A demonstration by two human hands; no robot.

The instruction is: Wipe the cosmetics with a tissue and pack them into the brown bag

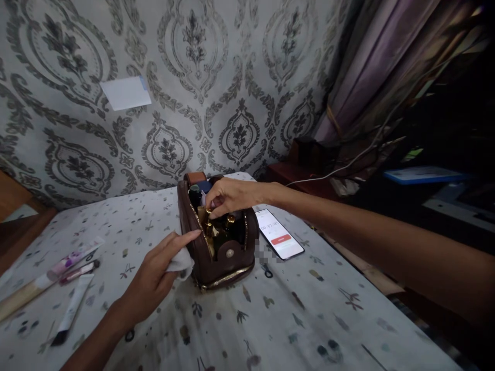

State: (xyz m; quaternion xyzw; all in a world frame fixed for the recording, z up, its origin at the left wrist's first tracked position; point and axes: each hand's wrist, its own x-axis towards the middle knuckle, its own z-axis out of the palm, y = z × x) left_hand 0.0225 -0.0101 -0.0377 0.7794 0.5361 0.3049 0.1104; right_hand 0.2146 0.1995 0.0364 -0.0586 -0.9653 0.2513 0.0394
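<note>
A dark brown bag (190, 221) with a gold zipper stands unzipped on the patterned cloth. My right hand (234, 195) reaches into its opening, thumb and fingers pinched on a small gold-coloured piece (209, 211), perhaps a cap; its lower part is hidden among the contents. Around it in the bag are other gold-topped items (231, 219) and a dark round-topped container (195, 191). My left hand (149, 275) is closed round a crumpled white cloth or tissue (181, 264), with the index finger stretched against the bag's near left rim.
Right of the bag lies a phone (284, 242) showing a running timer. Tubes, among them a white one with a black cap (75, 306), and a brush (79, 271) lie at left. Patterned wallpaper (240, 131) rises behind; a white cable (348, 170) runs at right.
</note>
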